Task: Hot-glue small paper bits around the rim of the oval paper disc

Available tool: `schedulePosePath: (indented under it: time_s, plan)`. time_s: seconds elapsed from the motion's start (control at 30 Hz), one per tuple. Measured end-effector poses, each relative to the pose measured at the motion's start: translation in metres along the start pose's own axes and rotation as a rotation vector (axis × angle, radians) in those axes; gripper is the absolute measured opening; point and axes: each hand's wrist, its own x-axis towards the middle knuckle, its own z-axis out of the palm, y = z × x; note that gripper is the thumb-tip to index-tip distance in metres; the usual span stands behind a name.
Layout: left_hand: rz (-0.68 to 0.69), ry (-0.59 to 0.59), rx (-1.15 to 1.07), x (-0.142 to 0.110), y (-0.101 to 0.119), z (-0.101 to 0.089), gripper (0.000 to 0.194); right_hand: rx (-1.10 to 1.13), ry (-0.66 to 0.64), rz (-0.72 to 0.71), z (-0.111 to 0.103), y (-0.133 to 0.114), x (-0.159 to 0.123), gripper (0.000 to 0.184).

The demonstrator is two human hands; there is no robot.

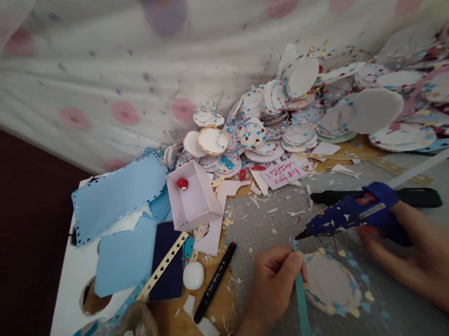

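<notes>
My left hand [276, 282] pinches a narrow teal paper strip [303, 315] between thumb and fingers, holding it upright over the mat. Wrapped around the handle of a blue hot glue gun [350, 213] is my right hand [432, 253], slightly blurred. The gun's dark nozzle points left and sits close to the strip's top end; whether they touch I cannot tell. Just right of the strip lies a round white paper disc [332, 282] edged with small blue and cream hearts. A white glue stick [441, 154] extends from the gun's rear.
Many decorated paper discs [253, 131] are heaped along the back. A pink open box [193, 196] holds a red bead-like item. Left are light-blue card [119, 194], a dark-blue flat rectangle [165, 264] and a black marker [215, 281]. Scraps litter the grey cutting mat [253, 214].
</notes>
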Motion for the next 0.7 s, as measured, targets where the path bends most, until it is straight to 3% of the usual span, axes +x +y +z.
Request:
schedulePosePath:
  time_s: [0.13,0.7]
  plan:
    - [0.006,-0.015,-0.012,0.0007,-0.0006,-0.0004,0.063,-0.014,0.026,-0.025,0.0013,-0.0009,0.0005,0.025]
    - [-0.002,0.003,0.021,0.0003,0.0015,0.0005,0.06,-0.026,0.03,-0.084,-0.0021,-0.001,0.0016,0.019]
